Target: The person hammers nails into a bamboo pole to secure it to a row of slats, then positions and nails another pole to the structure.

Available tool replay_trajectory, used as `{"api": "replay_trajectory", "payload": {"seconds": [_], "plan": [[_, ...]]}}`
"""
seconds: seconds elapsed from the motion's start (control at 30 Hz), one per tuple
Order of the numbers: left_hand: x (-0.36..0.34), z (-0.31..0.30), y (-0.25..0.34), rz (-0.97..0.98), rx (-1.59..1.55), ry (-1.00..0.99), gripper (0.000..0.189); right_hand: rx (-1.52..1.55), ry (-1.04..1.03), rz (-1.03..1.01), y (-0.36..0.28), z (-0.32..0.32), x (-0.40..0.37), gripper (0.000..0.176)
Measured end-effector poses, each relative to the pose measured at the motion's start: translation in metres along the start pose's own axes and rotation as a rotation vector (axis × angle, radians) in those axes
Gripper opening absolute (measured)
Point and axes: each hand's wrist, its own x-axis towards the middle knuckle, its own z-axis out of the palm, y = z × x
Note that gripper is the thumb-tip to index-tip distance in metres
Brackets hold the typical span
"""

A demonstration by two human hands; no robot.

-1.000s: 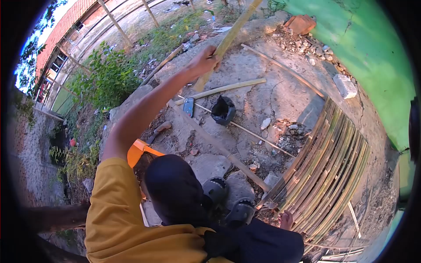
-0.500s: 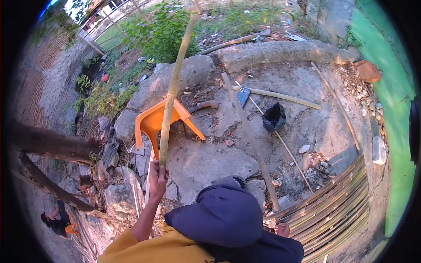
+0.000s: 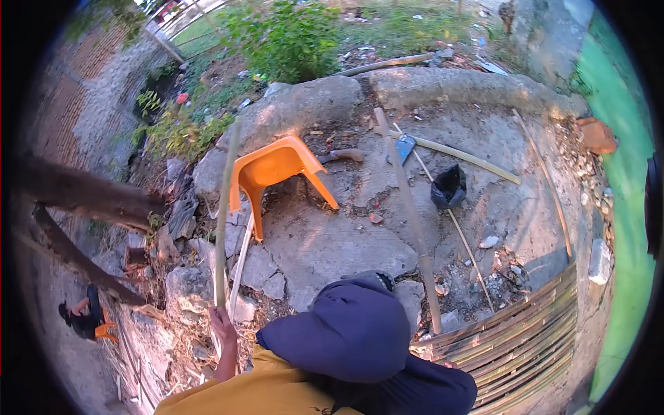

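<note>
My left hand (image 3: 223, 324) grips the lower end of a long thin bamboo strip (image 3: 223, 221). The strip stands nearly upright at my left, over broken stones beside a tipped orange plastic chair (image 3: 277, 166). My dark cap and yellow sleeve fill the bottom middle of the view. My right hand is almost wholly hidden behind my body, next to the edge of a panel of bamboo slats (image 3: 526, 332) lying on the ground at lower right. A long bamboo pole (image 3: 409, 207) lies on the cracked concrete, one end reaching the panel.
A black bag (image 3: 449, 187), a blue flat object (image 3: 403, 147) and a curved wooden handle (image 3: 344, 155) lie on the concrete. Thin bamboo strips cross near the bag. A green wall (image 3: 626, 173) is at right, logs (image 3: 83, 200) at left. Another person crouches at far lower left (image 3: 86, 318).
My left hand has swung the bamboo strip from far ahead down to my left side. The view has turned left, so the orange chair now sits in the middle.
</note>
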Motion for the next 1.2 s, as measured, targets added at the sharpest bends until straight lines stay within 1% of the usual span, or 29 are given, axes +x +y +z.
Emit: {"api": "replay_trajectory", "payload": {"seconds": [0.03, 0.07, 0.1, 0.13, 0.2, 0.23, 0.27, 0.3, 0.33, 0.37, 0.4, 0.43, 0.47, 0.5, 0.57, 0.63, 0.67, 0.7, 0.77, 0.8, 0.83, 0.9, 0.93, 1.0, 1.07, 1.13, 1.17, 1.2], "plan": [[-0.001, 0.004, -0.018, 0.095, 0.020, 0.101, 0.030, 0.016, 0.025, -0.018, -0.008, -0.004, -0.011, 0.018], [0.005, 0.007, -0.044, 0.096, 0.040, 0.147, 0.034, 0.013, 0.060, -0.035, -0.009, -0.010, -0.025, 0.018], [0.014, 0.002, -0.079, 0.155, 0.304, 0.189, 0.029, 0.009, 0.089, -0.050, -0.019, -0.014, -0.038, 0.018], [0.023, 0.014, -0.077, 0.191, 0.357, 0.181, 0.029, -0.022, 0.120, -0.076, -0.030, -0.017, -0.052, 0.018], [0.039, 0.056, -0.033, 0.312, 0.378, 0.099, 0.029, -0.129, 0.224, -0.122, -0.047, -0.026, -0.083, 0.018], [0.046, 0.080, 0.003, 0.401, 0.346, 0.024, 0.029, -0.275, 0.336, -0.218, -0.057, -0.029, -0.106, 0.024], [0.052, 0.107, 0.045, 0.501, 0.315, -0.068, 0.029, -0.281, 0.432, -0.108, -0.063, -0.033, -0.123, 0.027], [0.053, 0.134, 0.089, 0.605, 0.275, -0.174, 0.029, -0.277, 0.449, 0.000, -0.044, -0.046, -0.130, 0.027], [0.054, 0.158, 0.129, 0.700, 0.244, -0.294, 0.029, -0.269, 0.518, 0.097, -0.046, -0.056, -0.149, 0.027], [0.053, 0.180, 0.168, 0.794, 0.225, -0.407, 0.028, -0.286, 0.617, 0.064, -0.008, -0.066, -0.158, 0.027], [0.048, 0.198, 0.203, 0.876, 0.213, -0.513, 0.028, -0.270, 0.674, 0.153, -0.007, -0.076, -0.183, 0.025], [0.048, 0.213, 0.232, 0.943, 0.213, -0.607, 0.028, -0.263, 0.720, 0.195, 0.025, -0.088, -0.196, 0.026], [0.045, 0.222, 0.263, 0.994, 0.229, -0.693, 0.028, -0.300, 0.872, 0.157, 0.046, -0.089, -0.215, 0.022], [0.042, 0.231, 0.289, 1.041, 0.247, -0.762, 0.028, -0.286, 0.932, 0.256, 0.060, -0.094, -0.236, 0.020], [0.041, 0.242, 0.328, 1.100, 0.297, -0.875, 0.028, -0.275, 1.007, 0.373, 0.115, -0.098, -0.273, 0.020], [0.038, 0.250, 0.362, 1.141, 0.356, -0.966, 0.028, -0.330, 1.095, 0.609, 0.164, -0.086, -0.313, 0.021], [0.037, 0.254, 0.376, 1.160, 0.387, -1.003, 0.028, -0.286, 1.105, 0.694, 0.209, -0.077, -0.331, 0.022], [0.037, 0.256, 0.390, 1.175, 0.421, -1.037, 0.028, -0.216, 1.189, 0.709, 0.234, -0.060, -0.352, 0.021], [0.035, 0.259, 0.411, 1.202, 0.466, -1.073, 0.028, -0.183, 1.172, 0.862, 0.244, -0.027, -0.386, 0.019], [0.034, 0.260, 0.419, 1.217, 0.489, -1.088, 0.027, -0.154, 1.177, 0.845, 0.239, -0.009, -0.398, 0.019], [0.033, 0.262, 0.427, 1.230, 0.502, -1.102, 0.027, -0.019, 1.131, 0.962, 0.235, 0.006, -0.406, 0.020], [0.031, 0.263, 0.441, 1.250, 0.530, -1.124, 0.027, -0.093, 1.152, 0.941, 0.227, 0.041, -0.412, 0.020], [0.033, 0.262, 0.446, 1.254, 0.539, -1.128, 0.027, -0.107, 1.130, 0.934, 0.222, 0.057, -0.413, 0.021], [0.033, 0.263, 0.458, 1.267, 0.557, -1.143, 0.027, -0.062, 1.082, 0.950, 0.218, 0.081, -0.402, 0.020], [0.037, 0.262, 0.467, 1.268, 0.570, -1.154, 0.027, -0.030, 1.038, 0.954, 0.215, 0.090, -0.389, 0.020], [0.043, 0.261, 0.475, 1.263, 0.567, -1.166, 0.027, -0.134, 0.996, 0.855, 0.214, 0.090, -0.379, 0.023], [0.048, 0.259, 0.480, 1.260, 0.569, -1.173, 0.027, -0.140, 0.986, 0.847, 0.212, 0.085, -0.375, 0.023], [0.051, 0.258, 0.485, 1.260, 0.563, -1.176, 0.027, -0.114, 1.073, 0.838, 0.211, 0.072, -0.366, 0.027]]}}
